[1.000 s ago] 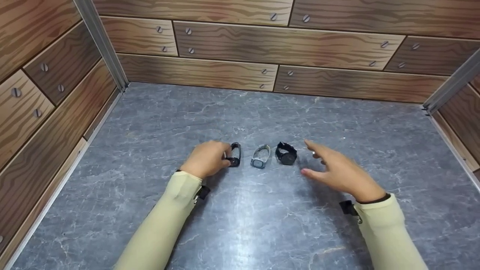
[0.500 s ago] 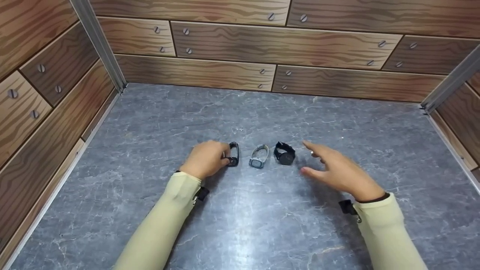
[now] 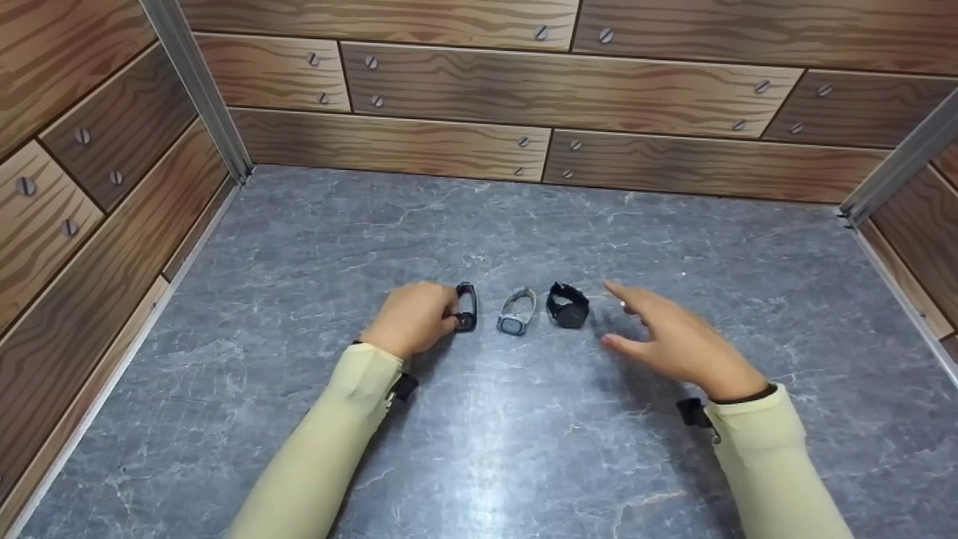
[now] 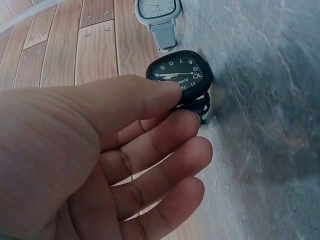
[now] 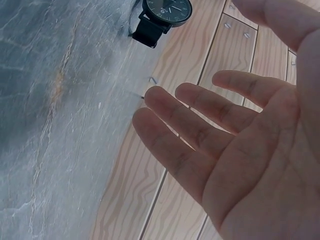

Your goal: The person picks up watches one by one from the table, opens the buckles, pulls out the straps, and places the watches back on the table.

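Note:
Three wristwatches stand in a row on the grey table. At the left is a black watch (image 3: 467,322) with a rounded-square dial (image 4: 182,70); my left hand (image 3: 414,318) pinches its side between thumb and fingers while it rests on the table. In the middle is a pale grey watch (image 3: 514,325), touched by neither hand; part of it (image 4: 157,7) shows in the left wrist view. On the right is a black watch with a round dial (image 3: 571,314). My right hand (image 3: 685,348) hovers just right of it, fingers spread and apart from it, holding nothing (image 5: 240,155).
The grey marbled table (image 3: 486,232) is bounded by a wood-patterned back wall (image 3: 464,86) and side walls (image 3: 112,172). A metal post (image 3: 202,90) stands in the left back corner, another (image 3: 909,161) in the right.

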The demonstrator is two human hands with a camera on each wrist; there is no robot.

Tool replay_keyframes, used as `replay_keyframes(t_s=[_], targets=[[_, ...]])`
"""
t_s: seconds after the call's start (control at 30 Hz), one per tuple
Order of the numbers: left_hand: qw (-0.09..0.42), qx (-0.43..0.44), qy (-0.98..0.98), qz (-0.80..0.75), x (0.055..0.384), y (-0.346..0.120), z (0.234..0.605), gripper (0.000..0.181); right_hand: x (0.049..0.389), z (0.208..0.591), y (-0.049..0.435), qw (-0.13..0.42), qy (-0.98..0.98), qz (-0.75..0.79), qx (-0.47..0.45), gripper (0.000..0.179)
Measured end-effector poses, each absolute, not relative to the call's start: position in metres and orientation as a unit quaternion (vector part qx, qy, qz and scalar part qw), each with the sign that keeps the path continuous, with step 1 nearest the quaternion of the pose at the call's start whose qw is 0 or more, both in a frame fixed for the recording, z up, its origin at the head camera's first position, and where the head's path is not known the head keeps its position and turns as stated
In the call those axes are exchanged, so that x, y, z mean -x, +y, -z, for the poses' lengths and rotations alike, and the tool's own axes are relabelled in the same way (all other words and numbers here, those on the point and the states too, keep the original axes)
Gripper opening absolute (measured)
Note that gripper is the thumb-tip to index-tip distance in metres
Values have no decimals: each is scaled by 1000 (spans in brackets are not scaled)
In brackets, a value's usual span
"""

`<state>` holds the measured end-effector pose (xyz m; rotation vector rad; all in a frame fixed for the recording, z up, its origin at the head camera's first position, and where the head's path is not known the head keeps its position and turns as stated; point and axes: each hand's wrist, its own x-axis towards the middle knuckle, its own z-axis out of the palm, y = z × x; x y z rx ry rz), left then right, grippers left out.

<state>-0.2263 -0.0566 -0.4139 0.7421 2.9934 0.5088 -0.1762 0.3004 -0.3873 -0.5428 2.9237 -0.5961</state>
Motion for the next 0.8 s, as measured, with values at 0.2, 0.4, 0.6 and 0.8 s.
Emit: replay_keyframes(t_s=[0.2,0.4,0.6,0.8], targets=[[20,-237,959,-155,225,-57,410,11,176,387,299,52,963,196,178,79],[5,-244,956,-162,223,-58,403,15,177,389,299,49,962,201,180,78],[-13,-253,952,-171,219,-57,396,13,177,389,300,43,962,196,183,77],[-19,-254,950,-182,216,-55,387,9,176,388,301,33,965,183,187,76]])
